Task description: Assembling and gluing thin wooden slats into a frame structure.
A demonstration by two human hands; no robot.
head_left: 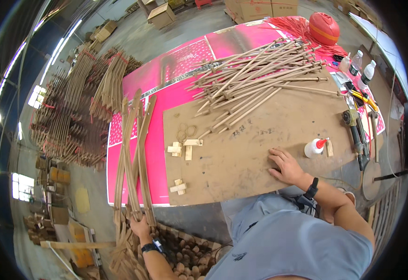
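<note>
Long wooden slats are lying over the left end of the table, jutting past its near edge. There the left hand is gripping, fingers curled closed on slats, how many I cannot tell. The right hand is resting on the brown board, fingers loosely spread, holding nothing. Beyond, thin rods are lying heaped.

Cannot make out the underside of the left hand against the wooden slats, nor see the left forearm and blue-grey shirt past the lower edge.
</note>
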